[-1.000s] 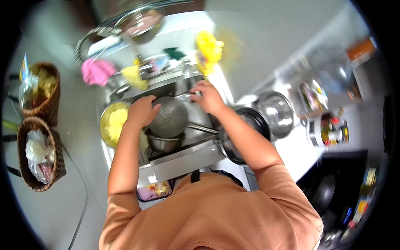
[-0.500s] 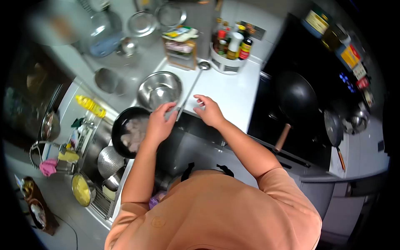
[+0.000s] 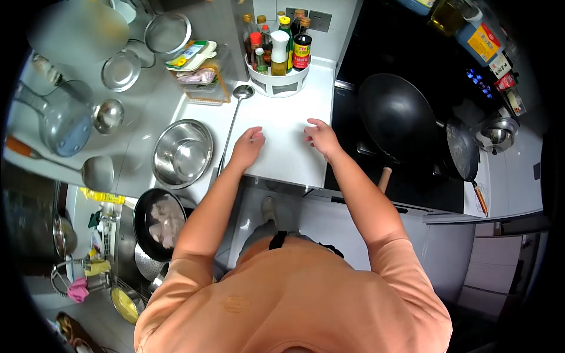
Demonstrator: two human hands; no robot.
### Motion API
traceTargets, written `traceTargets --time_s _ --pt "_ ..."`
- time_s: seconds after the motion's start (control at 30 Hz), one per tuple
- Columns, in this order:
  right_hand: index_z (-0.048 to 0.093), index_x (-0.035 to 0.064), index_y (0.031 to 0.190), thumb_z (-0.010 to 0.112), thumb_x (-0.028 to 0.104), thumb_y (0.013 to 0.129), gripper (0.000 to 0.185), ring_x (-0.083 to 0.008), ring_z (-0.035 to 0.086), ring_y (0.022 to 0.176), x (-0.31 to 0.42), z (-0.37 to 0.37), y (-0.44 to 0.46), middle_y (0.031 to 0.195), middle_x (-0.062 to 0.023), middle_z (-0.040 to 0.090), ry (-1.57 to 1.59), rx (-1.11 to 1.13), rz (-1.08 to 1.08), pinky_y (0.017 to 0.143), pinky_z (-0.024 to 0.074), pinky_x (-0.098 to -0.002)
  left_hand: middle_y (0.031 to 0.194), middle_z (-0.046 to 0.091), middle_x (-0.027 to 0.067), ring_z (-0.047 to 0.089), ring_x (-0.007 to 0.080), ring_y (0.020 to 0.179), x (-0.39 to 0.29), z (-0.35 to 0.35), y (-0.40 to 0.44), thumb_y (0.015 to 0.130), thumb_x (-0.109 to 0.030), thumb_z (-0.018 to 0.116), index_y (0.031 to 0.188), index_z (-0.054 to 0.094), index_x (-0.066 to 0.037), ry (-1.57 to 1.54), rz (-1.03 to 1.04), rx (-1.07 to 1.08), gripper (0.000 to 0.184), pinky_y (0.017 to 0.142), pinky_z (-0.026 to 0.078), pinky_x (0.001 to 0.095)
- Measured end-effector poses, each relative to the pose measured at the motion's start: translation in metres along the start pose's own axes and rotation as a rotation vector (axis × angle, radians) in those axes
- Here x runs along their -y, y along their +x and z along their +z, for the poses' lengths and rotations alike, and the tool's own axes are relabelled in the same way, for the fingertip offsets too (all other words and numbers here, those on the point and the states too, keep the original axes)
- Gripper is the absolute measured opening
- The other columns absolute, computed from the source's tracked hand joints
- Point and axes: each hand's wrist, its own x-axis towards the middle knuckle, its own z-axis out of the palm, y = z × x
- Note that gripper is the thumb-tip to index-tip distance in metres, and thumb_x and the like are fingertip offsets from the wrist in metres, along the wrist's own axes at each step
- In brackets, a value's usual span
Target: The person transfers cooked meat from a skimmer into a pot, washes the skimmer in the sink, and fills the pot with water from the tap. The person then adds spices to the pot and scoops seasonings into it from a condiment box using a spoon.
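My left hand (image 3: pixel 248 147) hovers over the white countertop (image 3: pixel 282 129), its fingers loosely bent and nothing in them. Just left of it lies a long-handled metal ladle (image 3: pixel 242 92), bowl toward the wall, apart from the hand. Across the counter, near the stove's edge, my right hand (image 3: pixel 322 139) is held with fingers apart and holds nothing. A black wok (image 3: pixel 395 117) with a wooden handle stands on the stove to the right of that hand. Left of the ladle is a steel bowl (image 3: pixel 166 141).
A white rack (image 3: pixel 276 85) of sauce bottles stands at the back. A black pan (image 3: pixel 141 226) with pale meat pieces is over the sink side. Stacked containers (image 3: pixel 203 76) are by the wall. A second pan (image 3: pixel 462 150) sits right of the wok. A strainer (image 3: pixel 168 33) hangs at upper left.
My body and view have turned right, toward the stove. My left hand has moved from beside the steel bowl to right of the ladle; my right hand is now closer to the stove.
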Motion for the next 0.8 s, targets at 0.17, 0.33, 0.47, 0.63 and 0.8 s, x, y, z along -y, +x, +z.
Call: traceTargets --time_s 0.17,0.33,0.47,0.63,0.8 --pt "0.046 0.0053 0.129 0.05 0.02 0.093 0.039 -0.0159 0.059 0.083 0.005 0.013 0.047 0.107 -0.0068 0.061 0.157 -0.052 0.178 0.072 0.0467 -0.0299 0.108 0.062 0.0094 0.058 0.017 0.093 0.021 0.007 0.079 0.085 -0.022 0.059 0.121 0.056 -0.004 -0.182 -0.04 -0.025 0.041 0.081 0.045 0.0273" --pt "0.045 0.0046 0.128 0.042 0.023 0.097 0.037 -0.018 0.061 0.084 0.01 0.039 0.115 0.115 -0.0074 0.057 0.341 -0.114 0.192 0.072 0.0491 -0.0309 0.108 0.062 0.0102 0.058 0.0175 0.093 0.025 0.006 0.123 0.084 -0.021 0.059 0.119 0.056 -0.003 -0.237 -0.121 -0.072 0.039 0.079 0.046 0.0283" --pt "0.044 0.0045 0.127 0.041 0.029 0.098 0.038 -0.0215 0.062 0.088 0.007 0.062 0.174 0.118 -0.0084 0.055 0.583 -0.148 0.247 0.073 0.0519 -0.0335 0.108 0.061 0.0084 0.058 0.0167 0.092 0.039 0.005 0.14 0.086 -0.022 0.057 0.12 0.055 -0.004 -0.188 -0.17 -0.051 0.039 0.078 0.046 0.029" --pt "0.046 0.0051 0.121 0.045 0.035 0.097 0.038 -0.0209 0.06 0.082 -0.01 0.076 0.228 0.106 -0.0052 0.056 0.873 -0.097 0.209 0.067 0.0513 -0.0324 0.112 0.059 0.0043 0.057 0.0143 0.095 0.026 0.002 0.155 0.091 -0.024 0.054 0.125 0.051 -0.007 -0.195 -0.244 -0.007 0.039 0.077 0.046 0.0295" --pt "0.047 0.0104 0.097 0.054 0.03 0.094 0.021 -0.0176 0.059 0.076 -0.021 0.079 0.239 0.091 -0.0034 0.056 1.02 -0.141 0.19 0.064 0.0508 -0.0312 0.113 0.059 0.0035 0.057 0.014 0.095 0.011 0.011 0.177 0.092 -0.024 0.052 0.125 0.051 -0.008 -0.235 -0.26 0.003 0.036 0.078 0.045 0.0293"
